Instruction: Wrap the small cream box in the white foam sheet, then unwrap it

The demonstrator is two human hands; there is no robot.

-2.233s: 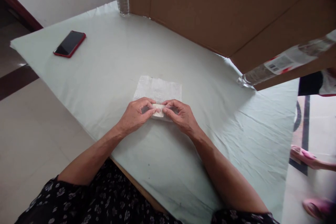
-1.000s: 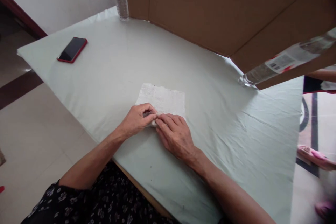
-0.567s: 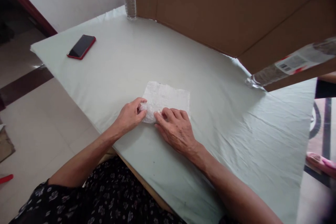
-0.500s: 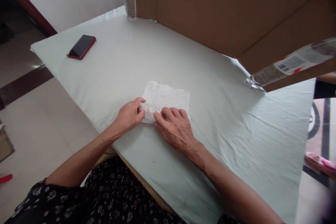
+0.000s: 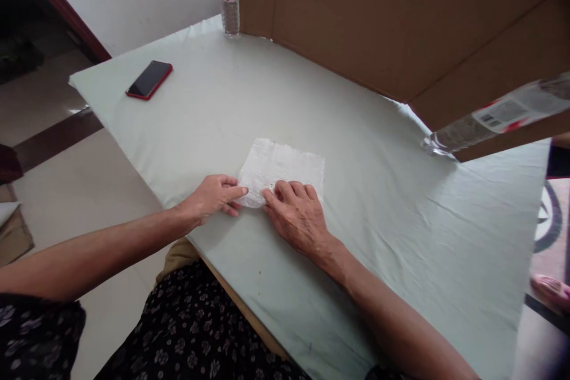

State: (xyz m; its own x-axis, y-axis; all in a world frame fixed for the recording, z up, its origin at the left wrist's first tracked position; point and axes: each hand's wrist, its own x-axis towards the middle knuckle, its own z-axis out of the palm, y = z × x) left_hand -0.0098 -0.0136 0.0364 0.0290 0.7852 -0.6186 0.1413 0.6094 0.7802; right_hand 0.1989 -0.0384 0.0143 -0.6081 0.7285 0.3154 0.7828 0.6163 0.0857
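Observation:
A thin white sheet (image 5: 289,160), wrinkled and looking like tissue paper or fine cloth, lies on the green-covered table. At its near left corner is my left hand (image 5: 214,196), the thumb on top of the sheet and some fingers below its edge. My right hand (image 5: 300,217) rests on the near edge with fingers curled and pressed down on the sheet. Small dark specks show on the sheet by the right thumb and index finger. What lies under the right fingers is hidden.
A red-cased phone (image 5: 149,80) lies toward the far left of the table (image 5: 191,119). One clear bottle (image 5: 230,9) stands at the back. Another bottle (image 5: 494,116) leans against a large brown cardboard panel (image 5: 356,24). A person's foot (image 5: 552,291) shows on the right.
My left hand has turned and shifted slightly, its thumb now over the sheet's corner and its forearm swung outward. My right hand stays nearly in place. The view has shifted slightly.

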